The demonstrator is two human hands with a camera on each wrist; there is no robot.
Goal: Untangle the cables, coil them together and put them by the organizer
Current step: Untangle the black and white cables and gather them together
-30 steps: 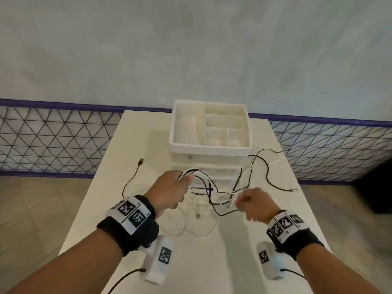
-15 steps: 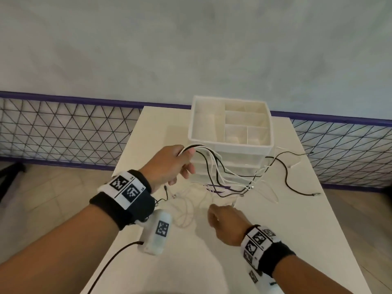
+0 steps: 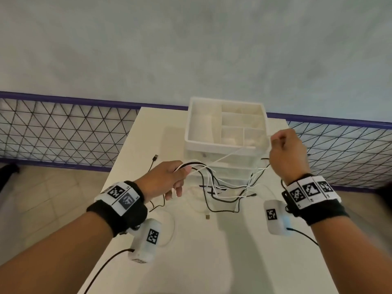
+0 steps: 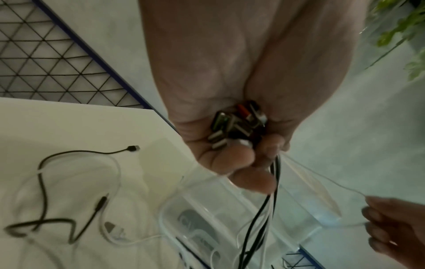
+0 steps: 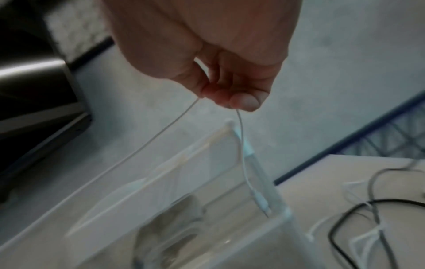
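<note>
My left hand (image 3: 169,181) grips a bundle of black and white cables (image 3: 214,185) above the table, and several plug ends (image 4: 239,125) are bunched in its palm. The strands sag from it toward the table in front of the organizer (image 3: 227,128), a white compartment tray on clear drawers. My right hand (image 3: 285,151) is raised at the organizer's right corner and pinches a thin white cable (image 5: 241,138), whose end with a plug dangles below the fingertips (image 5: 245,102). That white cable (image 3: 231,154) runs taut from the left hand to the right one.
A loose black cable (image 4: 46,191) with a USB plug (image 3: 155,158) lies on the white table (image 3: 244,262) left of the organizer. More white cable lies under the bundle. A wire mesh fence (image 3: 63,134) and grey wall stand behind the table. Floor drops off at both table sides.
My right hand has risen from low over the table to beside the organizer's top, drawing one white cable out taut. The left hand holds the bundle in about the same place.
</note>
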